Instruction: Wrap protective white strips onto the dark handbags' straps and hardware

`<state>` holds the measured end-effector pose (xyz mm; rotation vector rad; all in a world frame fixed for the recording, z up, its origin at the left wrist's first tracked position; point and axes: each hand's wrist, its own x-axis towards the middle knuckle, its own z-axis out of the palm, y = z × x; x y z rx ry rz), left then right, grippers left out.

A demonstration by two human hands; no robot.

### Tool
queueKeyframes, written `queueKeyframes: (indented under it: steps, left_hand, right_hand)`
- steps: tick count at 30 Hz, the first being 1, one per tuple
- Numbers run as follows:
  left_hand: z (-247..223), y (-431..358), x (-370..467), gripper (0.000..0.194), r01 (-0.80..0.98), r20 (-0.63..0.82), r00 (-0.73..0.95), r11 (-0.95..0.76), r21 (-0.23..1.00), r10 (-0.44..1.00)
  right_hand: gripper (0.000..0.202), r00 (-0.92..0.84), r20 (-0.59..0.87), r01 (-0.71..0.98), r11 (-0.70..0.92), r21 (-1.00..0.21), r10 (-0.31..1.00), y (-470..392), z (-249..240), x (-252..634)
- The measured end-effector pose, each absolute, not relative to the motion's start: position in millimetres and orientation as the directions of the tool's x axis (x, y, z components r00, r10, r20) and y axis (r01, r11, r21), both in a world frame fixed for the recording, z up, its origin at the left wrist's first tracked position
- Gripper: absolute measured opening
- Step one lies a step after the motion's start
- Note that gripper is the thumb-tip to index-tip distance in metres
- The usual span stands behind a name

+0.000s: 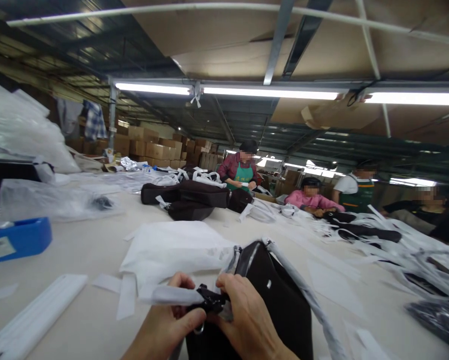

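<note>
A black bag [284, 295] stands in front of me with a small shiny mark on its face. A strap wrapped in white paper [307, 295] runs from its top edge down the right side. My left hand [167, 320] pinches a black strap end [209, 298], whose white wrapping [175, 295] sticks out leftward. My right hand [247, 310] closes on the other side of the same black piece. A metal ring [199, 328] hangs just under my left thumb. Behind the hands lies a white cloth-like pouch [179, 245].
Several black bags [186, 192] lie farther back. A blue bin [21, 240] and clear plastic bags [59, 200] are at left, near a long white pack [36, 315]. White-wrapped straps [408, 250] heap up at right. Co-workers [243, 167] sit and stand around the table.
</note>
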<state>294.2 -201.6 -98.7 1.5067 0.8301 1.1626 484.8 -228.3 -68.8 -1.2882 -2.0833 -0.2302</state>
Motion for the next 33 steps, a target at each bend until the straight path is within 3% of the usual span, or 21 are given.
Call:
queueKeyframes:
  steps: [8, 13, 16, 19, 24, 29, 31, 33]
  left_hand:
    - [-77, -215, 292, 0.024, -0.013, 0.278, 0.221, -0.283, 0.959, 0.935]
    - [-78, -214, 296, 0.017, 0.102, 0.345, 0.235, -0.376, 0.921, 0.909]
    - [-82, -214, 299, 0.021, 0.098, 0.396, 0.236, -0.427, 0.899, 0.887]
    - [-87, -214, 300, 0.027, 0.096, 0.469, 0.215, -0.497, 0.863, 0.857]
    - [-95, -211, 302, 0.04, 0.079, 0.618, 0.204, -0.642, 0.763, 0.76]
    - [-102, -205, 304, 0.04, 0.071, 0.653, 0.233, -0.682, 0.728, 0.721]
    - [-104, -204, 304, 0.04, 0.076, 0.652, 0.242, -0.684, 0.726, 0.719]
    - [-104, -204, 307, 0.044, 0.078, 0.658, 0.255, -0.694, 0.716, 0.708]
  right_hand:
    - [0.06, -0.403, 0.394, 0.847, 0.5, -0.181, 0.826, -236, -52, 481]
    - [0.048, -0.56, 0.143, 0.713, 0.563, -0.418, 0.816, -229, -12, 484]
    - [0.042, -0.687, -0.084, 0.638, 0.544, -0.545, 0.721, -211, 14, 491]
    - [0.051, -0.772, -0.259, 0.592, 0.508, -0.626, 0.581, -191, 28, 499]
    - [0.069, -0.751, -0.405, 0.643, 0.438, -0.629, 0.521, -174, 35, 497]
    - [0.056, -0.688, -0.406, 0.714, 0.46, -0.528, 0.601, -170, 17, 488]
    - [0.055, -0.717, -0.366, 0.673, 0.451, -0.587, 0.593, -169, 9, 491]
    - [0.063, -0.761, -0.372, 0.597, 0.349, -0.722, 0.532, -171, 7, 497]
